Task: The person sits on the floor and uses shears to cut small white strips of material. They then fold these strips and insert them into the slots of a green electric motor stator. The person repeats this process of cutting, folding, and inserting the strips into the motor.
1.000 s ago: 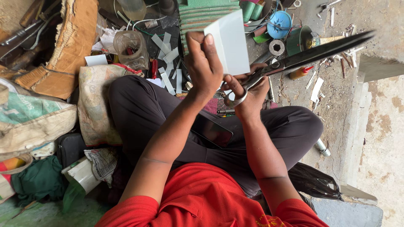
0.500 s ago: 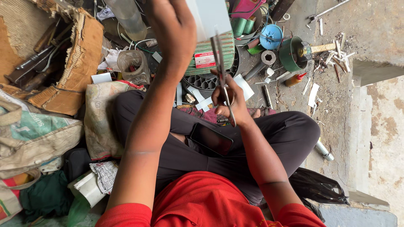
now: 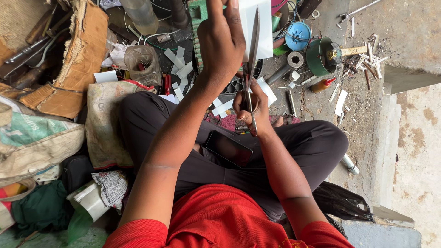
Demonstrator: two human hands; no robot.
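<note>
— Why is your left hand [image 3: 223, 43] up at twelve o'clock like that?

— You hold the white sheet [image 3: 256, 27] out in front of you, edge toward the blades, so the cut line stays in your sight. The fingers are clamped on its left side — thumb and fingertips pinching it flat, with the rest of the sheet sticking out toward one o'clock.

— And your right hand [image 3: 251, 108]?

— It sits below, near the centre, fingers through the loops of the scissors [image 3: 251, 69]. That hand is closed around the handles, and the blades run straight up toward twelve o'clock along the sheet's face. They look nearly shut (seen edge-on, so I cannot tell how much gap is left).

— Where does the sheet sit against everything else?

— Raised above the clutter, not resting on it. White strips [image 3: 179, 62] lie on the ground at about eleven o'clock of your knee, beside a clear plastic jar [image 3: 142, 62]; a green can [image 3: 319, 57] stands at two o'clock. A dark phone [image 3: 228, 148] lies on your lap, just under the right wrist.
</note>
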